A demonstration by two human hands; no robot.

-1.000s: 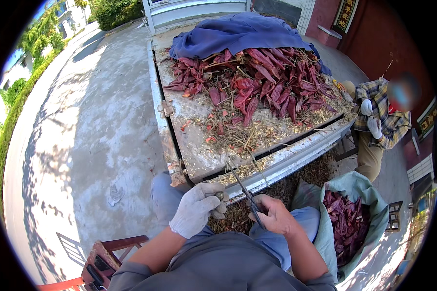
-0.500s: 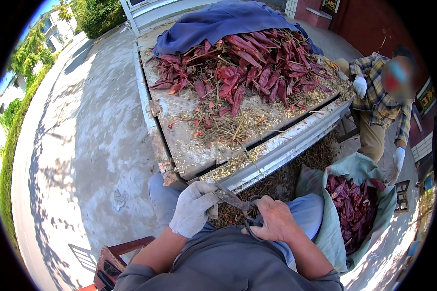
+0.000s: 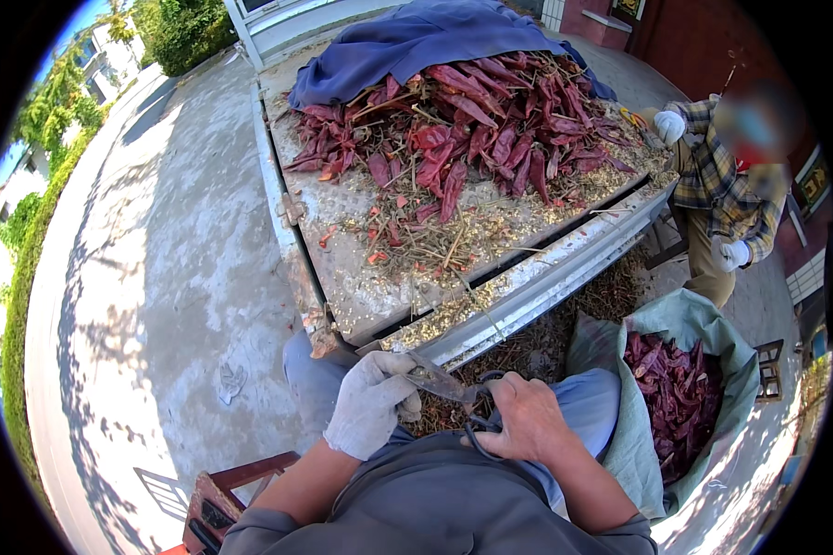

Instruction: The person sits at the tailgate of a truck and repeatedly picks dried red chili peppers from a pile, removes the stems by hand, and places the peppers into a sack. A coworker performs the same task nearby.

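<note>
A pair of scissors point(image 3: 441, 382) with dark loop handles is held across my lap. My left hand point(image 3: 372, 400), in a white glove, pinches the blade end between thumb and fingers. My right hand point(image 3: 528, 416) is bare and closed round the handles. Just beyond the scissors lies the edge of a metal flatbed point(image 3: 477, 328). On that bed rests a heap of dried red chili peppers point(image 3: 453, 139), partly covered by a blue cloth point(image 3: 426, 42). Loose stems and pale seeds point(image 3: 426, 245) are scattered in front of the heap.
To my right stands a green sack point(image 3: 625, 453) filled with dried red peppers point(image 3: 676, 398). A co-worker point(image 3: 727, 208) in a plaid shirt and white gloves sits beyond it, at the bed's right side. Plant debris point(image 3: 592, 314) covers the ground below the bed. A reddish frame point(image 3: 241, 486) stands at lower left.
My hands keep their hold on the scissors, with hardly any shift. The co-worker's one hand has risen from the sack's rim, and the other has moved up toward the bed's corner.
</note>
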